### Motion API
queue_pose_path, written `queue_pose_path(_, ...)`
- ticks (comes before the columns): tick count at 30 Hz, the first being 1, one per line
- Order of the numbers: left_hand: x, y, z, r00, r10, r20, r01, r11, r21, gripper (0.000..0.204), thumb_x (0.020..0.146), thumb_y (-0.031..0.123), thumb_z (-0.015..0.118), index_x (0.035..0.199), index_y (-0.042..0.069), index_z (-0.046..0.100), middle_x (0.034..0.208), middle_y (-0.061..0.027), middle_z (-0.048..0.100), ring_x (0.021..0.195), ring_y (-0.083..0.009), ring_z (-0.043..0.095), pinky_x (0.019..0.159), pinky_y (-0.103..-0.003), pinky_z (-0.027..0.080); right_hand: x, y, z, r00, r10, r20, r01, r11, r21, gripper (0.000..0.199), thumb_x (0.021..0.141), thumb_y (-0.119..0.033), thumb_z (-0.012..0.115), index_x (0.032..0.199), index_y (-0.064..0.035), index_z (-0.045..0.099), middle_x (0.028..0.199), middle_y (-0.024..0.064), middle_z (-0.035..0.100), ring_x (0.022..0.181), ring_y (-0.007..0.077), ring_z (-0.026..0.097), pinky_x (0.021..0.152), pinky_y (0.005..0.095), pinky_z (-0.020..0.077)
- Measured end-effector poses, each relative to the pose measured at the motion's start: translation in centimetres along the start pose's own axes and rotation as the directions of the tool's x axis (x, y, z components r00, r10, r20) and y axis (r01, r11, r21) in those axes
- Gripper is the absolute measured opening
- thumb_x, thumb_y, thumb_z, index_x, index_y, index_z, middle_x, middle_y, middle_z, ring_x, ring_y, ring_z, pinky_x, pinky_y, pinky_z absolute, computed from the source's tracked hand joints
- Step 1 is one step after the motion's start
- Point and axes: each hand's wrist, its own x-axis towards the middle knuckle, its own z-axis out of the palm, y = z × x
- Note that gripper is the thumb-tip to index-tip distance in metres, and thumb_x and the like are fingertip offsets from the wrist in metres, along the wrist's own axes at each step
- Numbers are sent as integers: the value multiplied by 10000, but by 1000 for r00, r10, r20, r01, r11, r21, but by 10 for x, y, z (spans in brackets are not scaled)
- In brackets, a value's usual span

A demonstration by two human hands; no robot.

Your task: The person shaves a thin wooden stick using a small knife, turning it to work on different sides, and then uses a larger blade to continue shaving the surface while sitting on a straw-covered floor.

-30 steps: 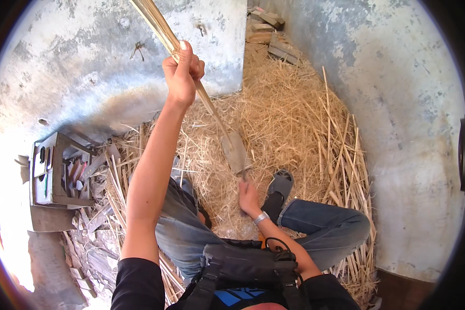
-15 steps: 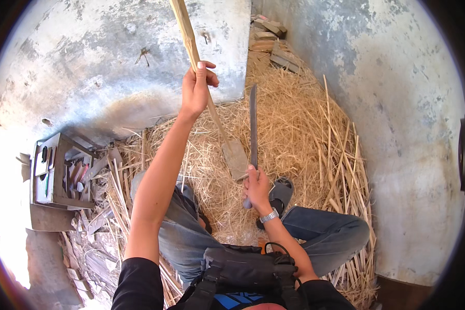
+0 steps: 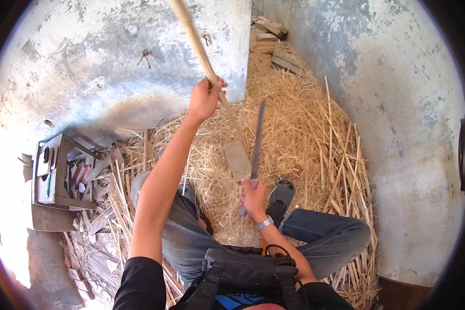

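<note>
My left hand [image 3: 205, 100], arm stretched forward, is closed round a long pale wooden stick [image 3: 197, 45]. The stick's upper end runs out of view at the top, and its lower end slants down toward a flat block [image 3: 236, 160] on the straw. In my right hand [image 3: 253, 199] is a machete [image 3: 258, 139], gripped by its handle with the long dark blade pointing up and away. The blade stands just right of the stick's lower part; whether the two touch I cannot tell.
Shavings and straw [image 3: 294, 129] cover the floor between my legs. Split sticks [image 3: 341, 175] lie along the right wall. To the left stands a small wooden cabinet [image 3: 59, 199] holding tools. Wood blocks [image 3: 287, 61] are piled in the far corner.
My left hand has come lower and a little right with the stick. My right hand has drawn slightly nearer, and the machete blade now tilts more to the right.
</note>
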Motion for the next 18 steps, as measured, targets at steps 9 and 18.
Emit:
queue_pose_path(9,-36,83,0,992,-98,-75,13,690,-724,305,1069,241,553,1255,0,573,1250,-183,666,1194,-283,658,1052,-378,550,-18,-59,3,879,-327,-346,401,900,169,300,995,-149,676,1131,-26,438,780,64,611,525,133,587,500,300,510)
queue_pose_path(18,-76,73,63,915,-297,273,307,75,-949,280,1050,283,585,1169,34,635,1048,-63,745,1008,-145,729,871,-232,631,13,-224,-10,750,-561,-352,647,734,208,361,925,-120,754,1150,77,551,1228,186,612,801,176,694,537,248,627)
